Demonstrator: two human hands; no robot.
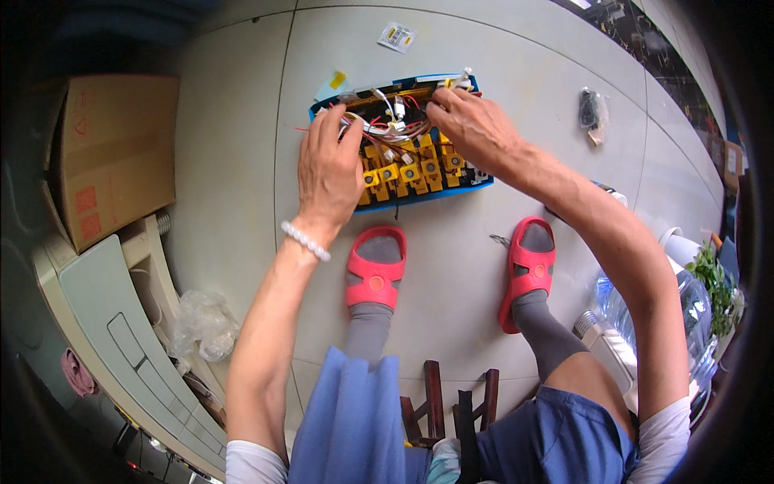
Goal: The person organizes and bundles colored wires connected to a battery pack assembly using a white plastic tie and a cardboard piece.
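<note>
A blue box (pixel 423 196) stands on the floor in front of my feet, holding a row of yellow plastic parts (pixel 410 173) along its near side. A bundle of thin wires (pixel 393 134) with white connectors lies over its middle. My left hand (pixel 331 160), with a white bead bracelet at the wrist, is at the box's left end with its fingertips at the wires; whether it grips any is hidden. My right hand (pixel 474 124) reaches into the far right corner, its fingers bent beside a white and yellow piece (pixel 462 81). Its hold cannot be made out.
A cardboard box (pixel 124 157) stands at left above a pale panelled unit (pixel 139 357), near a crumpled clear bag (pixel 202 323). A small packet (pixel 397 37) lies beyond the blue box, a bagged black item (pixel 591 112) at right. Large plastic bottles (pixel 692 308) stand by my right arm.
</note>
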